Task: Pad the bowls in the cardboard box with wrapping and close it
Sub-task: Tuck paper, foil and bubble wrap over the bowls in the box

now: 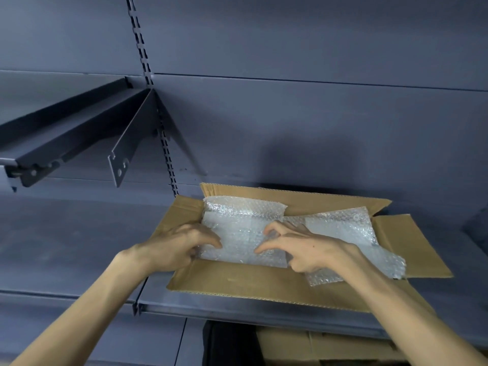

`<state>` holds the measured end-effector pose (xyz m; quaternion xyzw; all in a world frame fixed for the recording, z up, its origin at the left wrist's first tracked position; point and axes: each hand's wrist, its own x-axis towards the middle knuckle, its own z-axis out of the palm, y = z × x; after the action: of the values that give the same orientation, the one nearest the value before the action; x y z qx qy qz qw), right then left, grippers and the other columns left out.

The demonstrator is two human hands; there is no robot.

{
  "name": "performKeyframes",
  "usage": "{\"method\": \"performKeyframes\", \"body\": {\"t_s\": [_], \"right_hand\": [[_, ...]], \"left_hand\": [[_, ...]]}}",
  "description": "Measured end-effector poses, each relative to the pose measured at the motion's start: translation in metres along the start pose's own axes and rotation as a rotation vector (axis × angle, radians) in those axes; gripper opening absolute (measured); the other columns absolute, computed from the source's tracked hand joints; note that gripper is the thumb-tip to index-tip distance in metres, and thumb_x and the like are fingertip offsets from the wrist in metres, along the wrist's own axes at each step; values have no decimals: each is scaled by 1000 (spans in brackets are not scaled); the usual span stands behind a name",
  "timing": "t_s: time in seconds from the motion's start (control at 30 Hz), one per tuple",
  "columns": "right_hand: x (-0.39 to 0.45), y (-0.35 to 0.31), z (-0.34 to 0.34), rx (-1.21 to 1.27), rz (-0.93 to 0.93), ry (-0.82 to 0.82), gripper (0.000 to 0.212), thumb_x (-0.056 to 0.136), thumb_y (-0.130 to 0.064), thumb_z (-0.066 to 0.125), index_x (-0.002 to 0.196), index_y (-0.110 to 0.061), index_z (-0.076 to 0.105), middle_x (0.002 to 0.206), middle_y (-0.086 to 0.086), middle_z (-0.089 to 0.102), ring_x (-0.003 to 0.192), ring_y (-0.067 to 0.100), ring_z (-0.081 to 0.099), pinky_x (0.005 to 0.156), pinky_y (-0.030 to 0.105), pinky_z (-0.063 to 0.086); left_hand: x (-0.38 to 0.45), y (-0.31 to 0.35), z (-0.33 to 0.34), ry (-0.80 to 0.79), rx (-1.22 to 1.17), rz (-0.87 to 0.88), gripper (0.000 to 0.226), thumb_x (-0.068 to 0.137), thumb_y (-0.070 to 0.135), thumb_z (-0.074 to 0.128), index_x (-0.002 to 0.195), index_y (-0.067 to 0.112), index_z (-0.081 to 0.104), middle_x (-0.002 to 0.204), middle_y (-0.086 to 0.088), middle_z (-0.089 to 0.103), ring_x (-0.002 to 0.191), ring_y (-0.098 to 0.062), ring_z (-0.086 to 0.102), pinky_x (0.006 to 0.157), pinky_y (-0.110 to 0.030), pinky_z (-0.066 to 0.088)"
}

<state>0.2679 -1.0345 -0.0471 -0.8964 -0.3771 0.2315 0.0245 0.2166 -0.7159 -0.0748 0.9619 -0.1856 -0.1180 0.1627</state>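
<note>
Brown cardboard box (237, 280) sits open on the grey metal shelf (79, 247) in front of me, all its flaps folded outward. Bubble wrap (237, 233) fills the inside, one sheet over the left part and another (343, 223) lying toward the right, with a loose end spilling over the near flap at the right. I cannot see any bowls; the wrapping covers whatever lies under it.

My left hand (177, 247) rests at the box's left edge, fingers curled down onto the wrap, thumb stretched toward the middle. My right hand (309, 249) is over the centre of the box, index finger and thumb pinching the sheet, the other fingers curled. The two hands are near each other but apart.

An empty bracket (124, 157) juts from the slotted upright (166, 143) up left.
</note>
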Motion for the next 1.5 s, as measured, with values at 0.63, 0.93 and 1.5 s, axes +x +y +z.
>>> {"method": "performKeyframes", "body": {"t_s": [0.63, 0.93, 1.5], "right_hand": [[-18, 12, 15, 789, 28, 476, 16, 109, -33, 44, 99, -39, 54, 89, -22, 65, 89, 9, 76, 97, 49, 51], [-26, 8, 11, 719, -55, 361, 25, 92, -43, 47, 96, -33, 69, 101, -12, 75, 97, 6, 69, 97, 46, 49], [34, -1, 4, -98, -33, 198, 86, 97, -30, 64, 164, -16, 12, 170, 2, 9, 157, 22, 10, 128, 41, 18]], "left_hand": [[-7, 43, -15, 274, 0, 99, 45, 95, 41, 67, 138, 41, 57, 135, 24, 58, 126, 5, 50, 106, -24, 41], [-12, 53, -13, 193, 0, 70, 56, 95, 74, 39, 98, 31, 74, 91, 20, 72, 86, 1, 64, 79, -29, 52], [45, 45, -11, -225, 160, -4, 69, 102, 54, 47, 156, 55, 5, 169, 17, -8, 155, -8, -14, 128, -45, 7]]}}
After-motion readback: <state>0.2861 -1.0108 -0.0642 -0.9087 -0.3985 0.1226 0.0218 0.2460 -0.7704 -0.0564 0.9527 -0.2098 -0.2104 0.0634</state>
